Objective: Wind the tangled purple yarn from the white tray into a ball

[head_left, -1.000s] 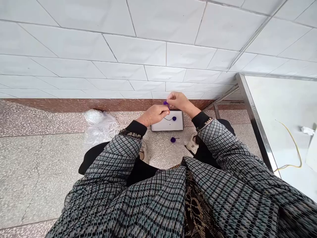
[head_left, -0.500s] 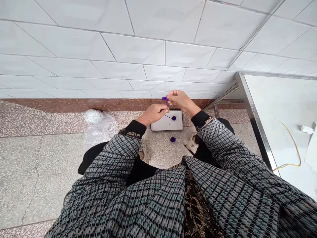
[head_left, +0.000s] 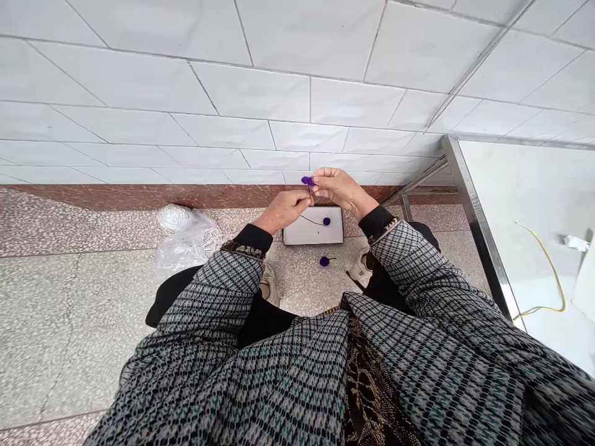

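Note:
Between the thumb and fingers of my right hand is a small purple yarn piece, whose left end sticks out past the fingertips. My left hand, just below and to the left, is closed in a pinch on a purple yarn strand that runs up to the piece. Another stretch of dark yarn goes from near my left fingers down to a small purple ball on a white box lid or tray. A second purple ball with a short tail lies on the speckled floor.
White yarn and a clear plastic bag lie on the floor at left. A metal-edged table stands at right, with a yellow cord on it. The tiled wall rises just ahead.
My left hand has moved slightly left and up with the strand. The purple piece has turned a little in my right fingers, and the yarn to the ball hangs in a longer curve.

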